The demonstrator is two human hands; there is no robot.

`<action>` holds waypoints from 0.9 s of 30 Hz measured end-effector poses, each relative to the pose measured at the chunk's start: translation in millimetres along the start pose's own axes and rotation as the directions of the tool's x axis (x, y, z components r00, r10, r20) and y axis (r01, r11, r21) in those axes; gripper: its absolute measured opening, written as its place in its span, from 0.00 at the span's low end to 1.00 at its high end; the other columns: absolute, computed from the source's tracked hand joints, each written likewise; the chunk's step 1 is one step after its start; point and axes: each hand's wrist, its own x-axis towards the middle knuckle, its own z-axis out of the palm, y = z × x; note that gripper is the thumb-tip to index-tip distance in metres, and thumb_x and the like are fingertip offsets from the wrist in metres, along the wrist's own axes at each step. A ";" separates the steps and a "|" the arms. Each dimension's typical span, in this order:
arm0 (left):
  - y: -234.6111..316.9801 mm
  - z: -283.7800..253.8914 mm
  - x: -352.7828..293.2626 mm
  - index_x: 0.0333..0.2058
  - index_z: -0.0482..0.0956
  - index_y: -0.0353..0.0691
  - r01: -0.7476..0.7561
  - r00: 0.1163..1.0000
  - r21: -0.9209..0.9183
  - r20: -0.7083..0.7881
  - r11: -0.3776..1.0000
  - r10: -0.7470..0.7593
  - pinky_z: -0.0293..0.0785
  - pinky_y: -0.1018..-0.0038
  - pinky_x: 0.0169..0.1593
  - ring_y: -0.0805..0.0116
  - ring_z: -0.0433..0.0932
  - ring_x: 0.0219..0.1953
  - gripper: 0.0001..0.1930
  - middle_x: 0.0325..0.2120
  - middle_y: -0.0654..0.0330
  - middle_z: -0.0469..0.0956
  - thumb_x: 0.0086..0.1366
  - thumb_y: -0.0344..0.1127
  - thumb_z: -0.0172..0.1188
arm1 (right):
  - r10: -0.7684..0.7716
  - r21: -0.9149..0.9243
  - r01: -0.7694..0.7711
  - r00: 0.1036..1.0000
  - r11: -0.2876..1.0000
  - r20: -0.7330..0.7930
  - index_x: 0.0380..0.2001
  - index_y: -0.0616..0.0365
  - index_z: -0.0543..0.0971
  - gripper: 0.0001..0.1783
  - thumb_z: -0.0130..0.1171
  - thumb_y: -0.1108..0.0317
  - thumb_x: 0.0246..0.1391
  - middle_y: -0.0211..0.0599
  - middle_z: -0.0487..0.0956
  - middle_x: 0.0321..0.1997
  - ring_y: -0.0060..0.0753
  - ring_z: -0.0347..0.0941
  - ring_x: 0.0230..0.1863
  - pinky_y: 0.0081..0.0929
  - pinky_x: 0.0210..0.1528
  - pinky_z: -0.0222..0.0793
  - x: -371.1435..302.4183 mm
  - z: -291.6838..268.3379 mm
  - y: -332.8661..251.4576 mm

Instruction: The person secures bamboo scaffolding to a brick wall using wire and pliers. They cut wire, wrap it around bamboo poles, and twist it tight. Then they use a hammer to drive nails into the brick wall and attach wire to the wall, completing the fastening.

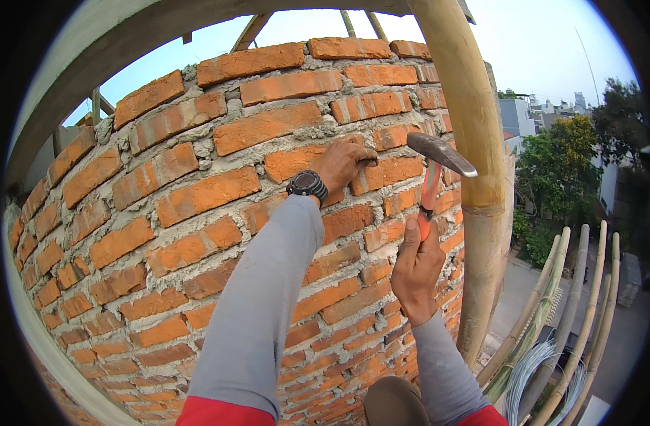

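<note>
A brick wall [208,197] of orange bricks and rough grey mortar fills most of the view. Against its upper part rests my left hand [345,162], fingers closed in a pinch beside a mortar joint. Whatever those fingers hold, if anything, is too small or hidden to make out. My right hand [416,273] grips a hammer [431,186] by its orange-red handle. The hammer is raised upright, its dark metal head to the right of my left hand and apart from it. A black watch [308,185] circles my left wrist.
A thick bamboo pole [474,135] stands upright just right of the hammer. Several thinner bamboo poles [587,312] lean at the lower right, with coiled wire [527,376] by them. A concrete beam [119,42] arches over the wall. Trees [563,167] and buildings lie far below.
</note>
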 end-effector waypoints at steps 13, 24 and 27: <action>-2.4 6.7 -3.6 0.43 0.87 0.45 -0.004 0.999 -0.042 -0.049 0.999 0.002 0.74 0.61 0.53 0.53 0.77 0.46 0.10 0.34 0.53 0.81 0.66 0.33 0.61 | -0.292 0.406 0.362 0.930 0.839 -0.225 0.24 0.54 0.61 0.22 0.42 0.56 0.74 0.25 0.63 0.17 0.14 0.55 0.18 0.16 0.22 0.53 7.6 -0.7 -13.6; -1.8 7.4 -4.6 0.43 0.86 0.42 -0.008 0.998 -0.042 -0.064 0.999 0.005 0.72 0.62 0.51 0.53 0.76 0.43 0.10 0.38 0.57 0.85 0.65 0.34 0.63 | -0.227 0.400 0.317 0.939 0.860 -0.257 0.26 0.54 0.63 0.22 0.42 0.54 0.75 0.23 0.59 0.14 0.13 0.53 0.14 0.16 0.17 0.50 1.6 6.3 0.3; -2.6 8.7 -5.3 0.43 0.86 0.41 0.005 1.000 -0.060 -0.025 0.998 -0.006 0.73 0.62 0.51 0.54 0.76 0.43 0.10 0.38 0.58 0.84 0.65 0.34 0.63 | -0.028 -0.191 0.047 0.994 0.980 0.105 0.30 0.60 0.69 0.20 0.45 0.57 0.74 0.27 0.64 0.15 0.16 0.57 0.16 0.19 0.18 0.51 7.1 7.1 -3.3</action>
